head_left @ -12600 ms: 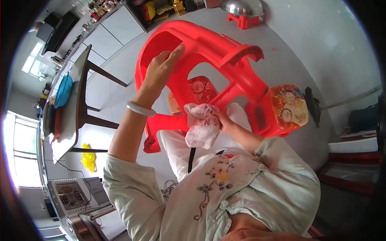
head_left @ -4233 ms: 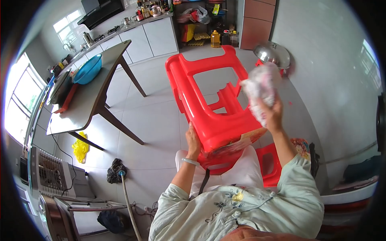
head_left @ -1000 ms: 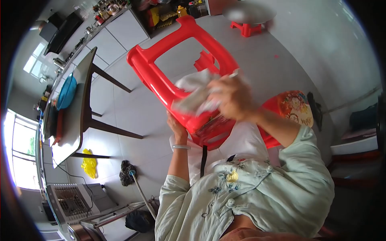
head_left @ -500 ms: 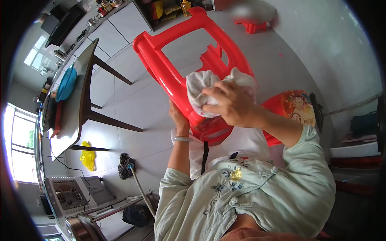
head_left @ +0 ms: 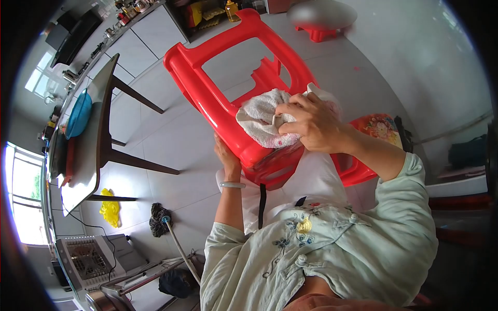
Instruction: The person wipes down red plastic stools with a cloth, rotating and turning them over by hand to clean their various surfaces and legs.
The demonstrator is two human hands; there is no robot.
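Observation:
A red plastic stool [head_left: 207,106] lies tipped across my lap, its open legs pointing away from me. My left hand [head_left: 226,156] is wrapped around the stool's near left edge; most of its fingers are hidden behind the plastic. Bunched in my right hand [head_left: 311,122] is a white cloth [head_left: 264,116] with small pink marks. It presses on the near part of the stool, and its loose folds spread to the left of my fingers.
Right of my lap stands another red stool with a flower-printed seat [head_left: 381,129]. On the left a table [head_left: 106,103] holds a blue basin [head_left: 79,115]. A mop [head_left: 161,218], a yellow bag [head_left: 109,208] and a heater-like appliance [head_left: 88,259] sit on the floor.
My right hand and the cloth have shifted slightly right across the stool. In view, the stool and my left hand sit a little further left.

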